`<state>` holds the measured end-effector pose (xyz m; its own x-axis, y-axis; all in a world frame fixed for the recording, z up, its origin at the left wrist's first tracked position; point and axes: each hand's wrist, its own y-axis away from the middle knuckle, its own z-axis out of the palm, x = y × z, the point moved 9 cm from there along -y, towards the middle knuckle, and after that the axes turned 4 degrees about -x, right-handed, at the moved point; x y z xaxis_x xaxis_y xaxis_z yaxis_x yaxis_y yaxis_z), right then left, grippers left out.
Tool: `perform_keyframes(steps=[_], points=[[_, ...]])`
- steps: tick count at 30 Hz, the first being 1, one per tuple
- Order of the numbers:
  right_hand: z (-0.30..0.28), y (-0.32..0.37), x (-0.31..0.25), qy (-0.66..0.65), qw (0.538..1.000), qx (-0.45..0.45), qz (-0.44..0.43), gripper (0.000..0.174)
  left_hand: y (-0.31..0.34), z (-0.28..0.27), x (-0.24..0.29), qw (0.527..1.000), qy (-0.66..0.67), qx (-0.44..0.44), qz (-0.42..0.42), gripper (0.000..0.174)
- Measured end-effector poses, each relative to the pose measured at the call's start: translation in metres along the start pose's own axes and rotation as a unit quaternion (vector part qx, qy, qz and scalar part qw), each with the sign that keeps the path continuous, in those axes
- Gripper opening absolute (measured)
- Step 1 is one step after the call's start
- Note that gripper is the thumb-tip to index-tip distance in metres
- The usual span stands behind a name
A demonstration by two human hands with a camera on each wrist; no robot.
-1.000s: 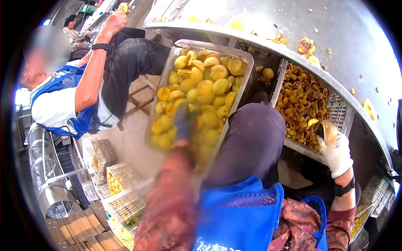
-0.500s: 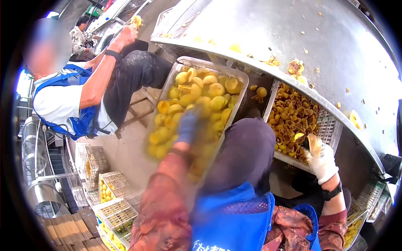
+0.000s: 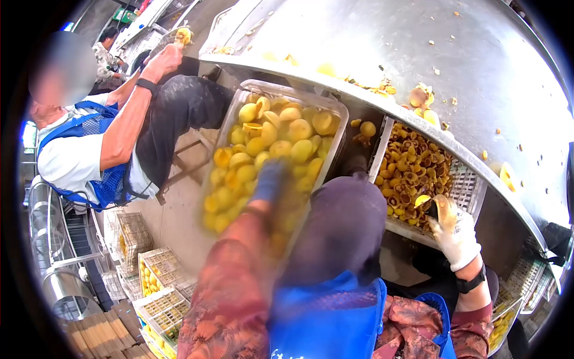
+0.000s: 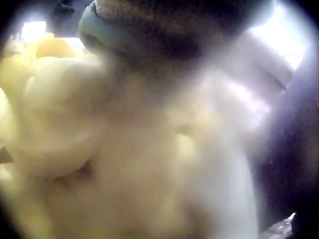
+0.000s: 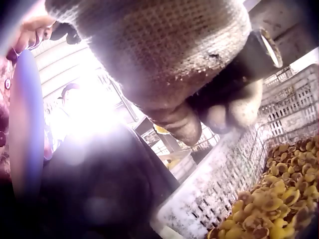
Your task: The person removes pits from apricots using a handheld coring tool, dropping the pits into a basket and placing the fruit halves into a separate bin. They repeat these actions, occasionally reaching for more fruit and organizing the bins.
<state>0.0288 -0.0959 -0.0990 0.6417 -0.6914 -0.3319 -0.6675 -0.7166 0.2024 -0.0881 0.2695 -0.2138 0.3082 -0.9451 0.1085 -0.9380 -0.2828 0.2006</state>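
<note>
My left hand (image 3: 270, 181), in a blue-grey glove, reaches down among yellow fruit halves (image 3: 299, 132) in a pale plastic crate (image 3: 342, 128). Its fingertips are hidden there; in the left wrist view the glove (image 4: 144, 30) and nearby fruit are blurred, so I cannot tell what it holds. In a soiled white glove, my right hand (image 3: 457, 239) grips a black-handled tool (image 5: 219, 89) with a curved metal end. Below that hand stands a second crate (image 3: 472, 185), holding small brown-and-yellow cut pieces (image 3: 412, 167). A bright yellow piece (image 3: 422, 200) shows beside the tool.
A metal table (image 3: 382, 42) with scattered scraps curves along the far side, its edge (image 3: 478, 148) overhanging the second crate. My knee (image 3: 350, 209) rises between the crates. On the left sits another person (image 3: 89, 137) holding a fruit piece (image 3: 183, 37). Stacked crates (image 3: 164, 308) stand lower left.
The head view has shifted. My left hand has moved a little farther up the fruit crate. My right hand keeps its grip on the tool over the second crate.
</note>
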Motion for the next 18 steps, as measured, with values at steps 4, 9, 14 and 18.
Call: perform_keyframes(steps=[4,9,14,18], points=[[0.007,-0.004,0.002,0.013,1.000,-0.010,-0.007,0.046,-0.006,0.011,0.007,1.000,-0.007,0.001,-0.020,0.022],[0.001,-0.007,-0.003,0.028,1.000,0.005,-0.013,0.048,0.000,-0.042,0.036,0.993,-0.037,-0.114,-0.020,0.030],[-0.001,-0.002,0.003,0.008,1.000,0.009,-0.011,0.045,-0.014,-0.052,0.037,0.995,0.054,0.070,-0.042,0.062],[-0.002,-0.004,0.004,0.034,0.999,0.000,0.001,0.046,-0.048,-0.014,0.037,0.996,0.006,-0.061,-0.068,0.064]])
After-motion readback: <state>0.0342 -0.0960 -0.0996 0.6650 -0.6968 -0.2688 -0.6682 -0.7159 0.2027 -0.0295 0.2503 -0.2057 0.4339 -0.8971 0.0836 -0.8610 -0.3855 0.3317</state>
